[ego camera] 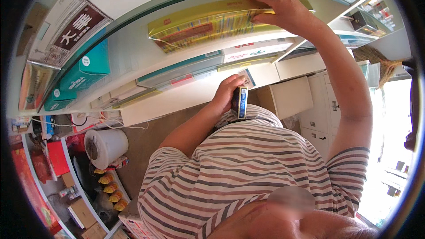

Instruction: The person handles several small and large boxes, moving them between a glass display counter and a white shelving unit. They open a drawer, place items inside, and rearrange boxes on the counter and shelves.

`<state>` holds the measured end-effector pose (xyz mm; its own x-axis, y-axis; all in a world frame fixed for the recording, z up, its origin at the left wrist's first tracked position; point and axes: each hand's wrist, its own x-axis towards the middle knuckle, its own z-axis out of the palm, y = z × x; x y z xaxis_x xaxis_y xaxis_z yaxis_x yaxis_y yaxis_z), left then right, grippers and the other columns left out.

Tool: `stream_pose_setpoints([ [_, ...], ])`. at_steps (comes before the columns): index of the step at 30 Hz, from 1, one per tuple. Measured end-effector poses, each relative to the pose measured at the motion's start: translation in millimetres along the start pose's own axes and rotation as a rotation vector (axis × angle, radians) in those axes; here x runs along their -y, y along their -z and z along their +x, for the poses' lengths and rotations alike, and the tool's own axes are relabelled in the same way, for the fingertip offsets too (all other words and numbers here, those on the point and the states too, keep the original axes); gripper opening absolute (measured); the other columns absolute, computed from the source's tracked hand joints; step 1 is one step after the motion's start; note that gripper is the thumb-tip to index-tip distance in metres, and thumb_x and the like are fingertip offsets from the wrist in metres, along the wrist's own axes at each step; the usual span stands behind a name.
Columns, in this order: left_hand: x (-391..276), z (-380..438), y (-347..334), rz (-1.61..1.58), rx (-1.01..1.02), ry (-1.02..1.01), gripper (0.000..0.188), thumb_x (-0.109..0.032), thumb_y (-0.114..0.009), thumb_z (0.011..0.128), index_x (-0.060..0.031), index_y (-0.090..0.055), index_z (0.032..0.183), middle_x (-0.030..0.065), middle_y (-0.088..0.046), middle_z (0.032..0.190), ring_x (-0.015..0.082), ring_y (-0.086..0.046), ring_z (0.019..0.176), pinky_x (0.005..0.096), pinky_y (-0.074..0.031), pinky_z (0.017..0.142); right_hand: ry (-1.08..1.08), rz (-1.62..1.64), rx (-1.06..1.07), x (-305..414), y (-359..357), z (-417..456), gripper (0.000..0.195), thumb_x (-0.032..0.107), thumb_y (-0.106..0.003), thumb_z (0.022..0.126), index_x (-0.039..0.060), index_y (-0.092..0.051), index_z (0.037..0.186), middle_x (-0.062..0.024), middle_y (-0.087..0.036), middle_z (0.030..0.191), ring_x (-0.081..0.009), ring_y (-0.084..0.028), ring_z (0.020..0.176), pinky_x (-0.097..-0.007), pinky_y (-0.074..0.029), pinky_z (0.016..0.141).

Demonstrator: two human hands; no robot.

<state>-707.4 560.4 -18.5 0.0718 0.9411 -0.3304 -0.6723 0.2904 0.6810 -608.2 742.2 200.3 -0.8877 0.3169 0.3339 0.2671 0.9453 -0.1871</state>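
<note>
My left hand (228,90) is closed around a small dark-blue pack (241,102), apparently a cigarette pack, in front of my belly. A small printed card (247,78) shows just past its fingertips; whether the hand holds it, I cannot tell. Reaching up to the shelf, my right hand (276,8) grips the right end of a long yellow carton (212,23) under a glass shelf edge (149,1). Its thumb lies on the near face and its fingers go over the top edge. Clear film covers part of the carton. My striped shirt (252,156) fills the middle.
Teal boxes (88,68) stand to the left on the shelf, and flat cartons (181,68) lie lower down. A white bucket (108,146) is on the floor near loose cables (123,122). Right are white cabinets (318,106), a cardboard box (289,96) and a straw broom (375,61).
</note>
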Motion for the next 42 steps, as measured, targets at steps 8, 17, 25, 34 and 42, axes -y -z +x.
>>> stream_pose_setpoints([
  [8, -3, 10, -7, 0.022, 0.030, 0.027, 0.023, -0.029, -0.056, 0.087, -0.0061, -0.056, 0.086, -0.0014, -0.051, 0.071, 0.0058, -0.045, 0.061, 0.0206, -0.038, 0.056, 0.010, -0.034, -0.007, 2, -1, 3, 0.049, 0.019, -0.071, 0.074, 0.0106, -0.056, 0.119, -0.0143, -0.064, 0.103, -0.0283, -0.063, 0.090, -0.0354, -0.050, 0.083],
  [17, -14, 6, -18, 0.043, 0.069, 0.094, 0.023, -0.028, -0.055, 0.087, -0.0050, -0.056, 0.090, -0.0007, -0.052, 0.072, 0.0064, -0.046, 0.060, 0.0210, -0.039, 0.055, 0.004, 0.062, -0.002, 8, -1, 1, 0.051, 0.012, -0.073, 0.072, 0.0061, -0.054, 0.119, -0.0154, -0.063, 0.101, -0.0276, -0.063, 0.088, -0.0337, -0.050, 0.081],
  [25, -14, 5, -12, 0.080, 0.066, 0.105, 0.023, -0.030, -0.059, 0.085, -0.0076, -0.055, 0.085, -0.0013, -0.049, 0.070, 0.0073, -0.046, 0.058, 0.0210, -0.038, 0.054, -0.091, -0.102, 0.002, 21, -8, 5, 0.047, 0.024, -0.072, 0.073, 0.0153, -0.059, 0.117, -0.0104, -0.064, 0.103, -0.0253, -0.062, 0.095, -0.0370, -0.048, 0.087],
  [34, -28, 6, -24, 0.028, 0.138, 0.183, 0.033, -0.036, -0.057, 0.085, -0.0061, -0.053, 0.099, 0.0093, -0.059, 0.083, 0.0111, -0.052, 0.063, 0.0253, -0.047, 0.051, 0.131, -0.407, -0.302, 56, -2, -25, 0.048, 0.023, -0.074, 0.068, 0.0151, -0.059, 0.112, -0.0058, -0.059, 0.113, -0.0236, -0.054, 0.107, -0.0372, -0.045, 0.088],
  [42, -8, 34, -37, 0.046, 0.224, 0.258, 0.035, -0.033, -0.060, 0.084, -0.0054, -0.053, 0.104, 0.0111, -0.061, 0.086, 0.0131, -0.053, 0.059, 0.0279, -0.049, 0.048, -0.970, 0.513, -0.410, 91, -44, -168, 0.017, 0.005, -0.062, 0.081, 0.0007, -0.061, 0.097, -0.0041, -0.061, 0.081, -0.0090, -0.055, 0.075, -0.0237, -0.045, 0.069],
])
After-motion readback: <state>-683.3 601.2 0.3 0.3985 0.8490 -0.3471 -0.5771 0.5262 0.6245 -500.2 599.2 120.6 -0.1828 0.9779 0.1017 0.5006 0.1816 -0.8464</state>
